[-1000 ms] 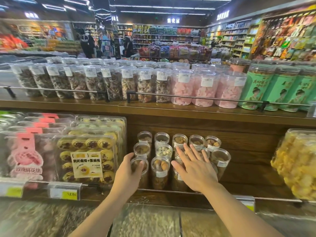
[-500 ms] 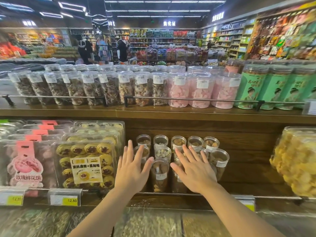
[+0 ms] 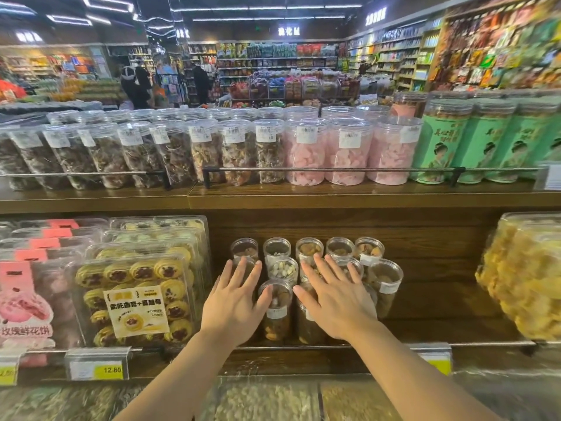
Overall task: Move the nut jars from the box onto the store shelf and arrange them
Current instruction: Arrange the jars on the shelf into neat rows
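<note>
The nut jars are grouped upright on the lower wooden shelf, beside the cookie boxes. The left hand and right hand are laid flat against the front jars, fingers spread, nothing gripped.

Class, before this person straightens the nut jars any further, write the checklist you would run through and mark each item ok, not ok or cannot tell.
1. Both hands free of a grip: ok; left hand and right hand lie flat with straight fingers on the nut jars.
2. Jars upright: ok for those visible.
3. Jars behind the rail: ok.
4. Rows even: not ok; the cluster is staggered.
5. Labels facing front: cannot tell; the hands cover several.
6. Box emptied: cannot tell; no box in view.
</note>
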A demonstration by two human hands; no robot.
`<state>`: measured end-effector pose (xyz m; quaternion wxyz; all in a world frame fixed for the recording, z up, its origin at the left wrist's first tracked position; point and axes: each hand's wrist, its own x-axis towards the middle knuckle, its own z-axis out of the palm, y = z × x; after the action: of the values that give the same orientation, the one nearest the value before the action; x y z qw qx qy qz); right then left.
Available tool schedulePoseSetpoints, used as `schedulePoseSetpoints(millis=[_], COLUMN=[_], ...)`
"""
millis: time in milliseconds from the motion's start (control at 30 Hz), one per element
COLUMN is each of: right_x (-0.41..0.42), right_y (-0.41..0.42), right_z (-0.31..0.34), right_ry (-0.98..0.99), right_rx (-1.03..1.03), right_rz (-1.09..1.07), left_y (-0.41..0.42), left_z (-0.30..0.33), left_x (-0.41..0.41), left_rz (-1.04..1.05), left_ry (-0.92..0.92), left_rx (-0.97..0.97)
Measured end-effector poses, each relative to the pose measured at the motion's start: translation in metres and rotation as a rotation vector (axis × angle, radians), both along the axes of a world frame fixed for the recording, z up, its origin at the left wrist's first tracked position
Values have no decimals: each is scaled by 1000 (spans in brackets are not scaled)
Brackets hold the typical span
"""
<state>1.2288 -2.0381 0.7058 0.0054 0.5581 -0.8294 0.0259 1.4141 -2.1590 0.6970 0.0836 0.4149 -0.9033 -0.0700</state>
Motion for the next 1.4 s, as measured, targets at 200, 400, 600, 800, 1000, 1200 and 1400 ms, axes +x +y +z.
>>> schedulePoseSetpoints(millis=[200, 400, 600, 800, 1000, 1200, 1400], right_x=[-1, 0, -40, -120, -118, -116, -109], right_y=[1, 6, 31, 44, 19, 14, 6], right_z=[6, 21, 52, 31, 25, 20, 21], right_ry=[-50, -207, -696, -893, -1072, -1057, -1051], right_rx=[45, 40, -580, -446, -388, -385, -368], right_rz=[10, 19, -238, -594, -555, -523, -495], left_y=[-13, -22, -22, -17, -22, -20, -21], left_z=[-4, -6, -10, -7, -6, -3, -6], left_x=[-1, 0, 2, 3, 5, 10, 9], left_rz=[-17, -64, -97, -178, -200, -380, -340], left_ry=[-50, 22, 37, -203, -94, -253, -325], left_rx=[118, 155, 87, -55, -122, -396, -414])
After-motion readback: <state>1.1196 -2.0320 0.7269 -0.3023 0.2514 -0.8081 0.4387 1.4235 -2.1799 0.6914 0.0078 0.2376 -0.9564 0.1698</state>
